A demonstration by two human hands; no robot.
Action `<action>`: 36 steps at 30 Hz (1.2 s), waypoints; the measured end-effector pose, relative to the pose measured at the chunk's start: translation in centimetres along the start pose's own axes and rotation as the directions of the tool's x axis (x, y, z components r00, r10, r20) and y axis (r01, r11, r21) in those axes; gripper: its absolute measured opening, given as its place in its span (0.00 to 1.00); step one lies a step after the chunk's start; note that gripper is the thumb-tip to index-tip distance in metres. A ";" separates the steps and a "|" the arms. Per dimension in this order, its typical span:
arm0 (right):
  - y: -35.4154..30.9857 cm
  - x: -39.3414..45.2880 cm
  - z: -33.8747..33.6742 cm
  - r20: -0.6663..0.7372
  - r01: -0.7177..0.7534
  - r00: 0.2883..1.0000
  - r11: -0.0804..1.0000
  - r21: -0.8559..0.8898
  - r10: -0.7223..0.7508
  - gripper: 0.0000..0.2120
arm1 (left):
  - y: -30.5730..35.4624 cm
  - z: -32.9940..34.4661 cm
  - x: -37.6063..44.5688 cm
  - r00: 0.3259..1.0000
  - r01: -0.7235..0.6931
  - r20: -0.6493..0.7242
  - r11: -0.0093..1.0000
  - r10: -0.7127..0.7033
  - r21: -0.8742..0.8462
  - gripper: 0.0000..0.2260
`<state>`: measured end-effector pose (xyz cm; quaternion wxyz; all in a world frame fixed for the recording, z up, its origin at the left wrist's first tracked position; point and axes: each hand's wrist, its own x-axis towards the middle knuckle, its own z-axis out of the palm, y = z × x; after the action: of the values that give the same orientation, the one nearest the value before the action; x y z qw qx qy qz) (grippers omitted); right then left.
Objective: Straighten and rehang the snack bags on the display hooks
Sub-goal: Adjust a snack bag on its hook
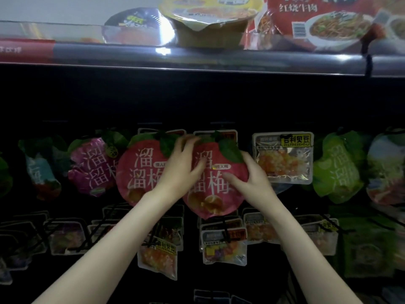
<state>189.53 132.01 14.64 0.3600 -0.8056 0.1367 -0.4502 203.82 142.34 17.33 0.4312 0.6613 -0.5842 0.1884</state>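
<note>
A round red plum-snack bag (pixel 215 189) with green leaf print hangs at the centre of the hook row. My left hand (pixel 183 163) grips its upper left edge, fingers reaching toward the top near the hook. My right hand (pixel 249 174) holds its right edge, thumb on the front. A second red bag (pixel 138 172) hangs just to the left, partly behind my left hand. The hook itself is hidden in shadow.
The row also holds a magenta bag (pixel 92 165), a clear bean pouch (pixel 283 157) and green bags (pixel 337 167). Below, black wire hooks (pixel 225 229) carry several clear pouches. A shelf edge (pixel 197 60) overhead bears instant-noodle bowls (pixel 210 20).
</note>
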 end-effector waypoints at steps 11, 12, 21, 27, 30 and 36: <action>-1.3 4.2 0.0 -0.106 -0.238 0.966 0.971 0.010 0.238 0.17 | 0.2 0.5 3.7 0.947 0.304 0.184 0.915 -0.262 -0.264 0.08; -1.5 4.7 0.1 -0.145 -0.244 0.959 0.970 0.007 0.242 0.14 | 0.1 0.6 3.7 0.942 0.323 0.196 0.898 -0.273 -0.299 0.07; -4.4 5.2 -2.7 -0.030 -0.133 0.991 0.963 -0.236 0.130 0.09 | 1.3 0.1 3.5 0.942 0.328 0.224 0.814 -0.248 -0.479 0.06; -6.3 3.6 -6.0 0.173 -0.087 0.980 0.993 -0.074 0.099 0.04 | 1.3 -2.0 2.1 0.965 0.261 0.183 0.687 -0.186 -0.678 0.10; -5.2 2.1 -5.9 0.290 -0.132 0.947 0.990 -0.045 0.139 0.04 | 0.7 -2.6 0.5 0.952 0.257 0.293 0.752 -0.088 -0.607 0.04; -3.5 1.7 -1.6 0.357 0.019 0.934 0.997 -0.077 0.010 0.06 | -0.4 -3.8 -1.6 0.950 0.312 0.153 0.830 -0.272 -0.461 0.04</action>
<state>188.81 132.84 18.67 0.3455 -0.8879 0.0852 -0.2917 204.74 146.32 18.07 0.5814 0.6221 -0.5213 -0.0572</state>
